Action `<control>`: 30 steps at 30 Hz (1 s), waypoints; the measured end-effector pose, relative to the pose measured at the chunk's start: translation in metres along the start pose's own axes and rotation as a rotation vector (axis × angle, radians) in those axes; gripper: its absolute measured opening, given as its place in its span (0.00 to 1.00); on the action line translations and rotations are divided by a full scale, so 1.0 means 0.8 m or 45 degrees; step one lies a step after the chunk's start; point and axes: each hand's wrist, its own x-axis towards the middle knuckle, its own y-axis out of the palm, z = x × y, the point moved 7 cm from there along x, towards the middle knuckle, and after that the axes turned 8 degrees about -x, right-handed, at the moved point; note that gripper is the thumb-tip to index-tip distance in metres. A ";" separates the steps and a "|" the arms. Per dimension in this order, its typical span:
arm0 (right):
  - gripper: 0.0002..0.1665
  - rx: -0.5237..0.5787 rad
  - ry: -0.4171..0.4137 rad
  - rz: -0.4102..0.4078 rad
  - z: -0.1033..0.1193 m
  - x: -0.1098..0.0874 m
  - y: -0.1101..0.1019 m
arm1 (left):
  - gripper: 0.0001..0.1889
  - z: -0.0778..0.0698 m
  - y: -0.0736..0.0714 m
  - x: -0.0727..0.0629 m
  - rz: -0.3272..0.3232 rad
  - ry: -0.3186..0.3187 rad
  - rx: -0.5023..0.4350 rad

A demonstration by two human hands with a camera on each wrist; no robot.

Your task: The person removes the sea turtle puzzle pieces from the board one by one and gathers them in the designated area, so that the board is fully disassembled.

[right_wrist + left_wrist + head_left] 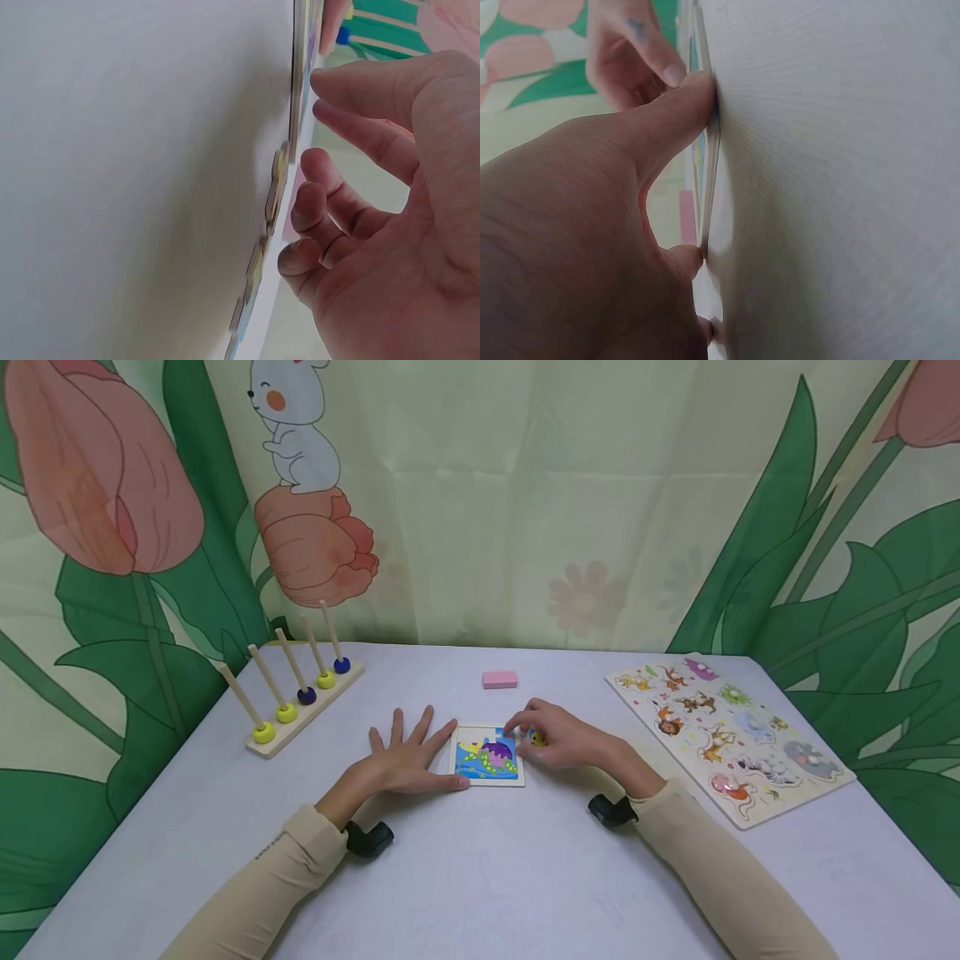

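Note:
A small framed jigsaw puzzle (487,764) with a purple, yellow and blue picture lies flat in front of me. My left hand (405,762) spreads its fingers on the table, with thumb and forefinger tips at the frame's left edge. From the right, my right hand (562,739) reaches over the frame's right side. Its thumb and forefinger tips are at the puzzle's upper right, slightly apart, and the other fingers bend loosely. Loose puzzle pieces (276,180) lie on the table just beyond the frame, partly under this hand.
At the back left stands a wooden peg board (300,714) with yellow and dark blue beads on its pegs. A pink block (499,680) sits behind the puzzle. On the right lies a large animal puzzle board (712,714). A printed curtain (480,527) hangs behind the table.

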 end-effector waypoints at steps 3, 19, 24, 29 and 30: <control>0.17 -0.012 -0.001 0.008 0.005 0.004 0.001 | 0.57 0.001 0.000 -0.001 -0.001 0.000 -0.003; 0.16 -0.034 0.007 0.050 0.010 0.016 0.009 | 0.58 0.001 0.000 0.001 -0.007 0.013 0.008; 0.16 -0.042 0.020 0.055 0.011 0.017 0.010 | 0.58 0.001 0.000 0.001 -0.012 0.017 0.003; 0.16 -0.043 0.017 0.059 0.013 0.016 0.009 | 0.57 0.000 0.000 0.000 -0.011 0.021 -0.010; 0.16 -0.040 0.019 0.061 0.013 0.016 0.008 | 0.57 0.000 0.000 0.000 -0.011 0.021 -0.010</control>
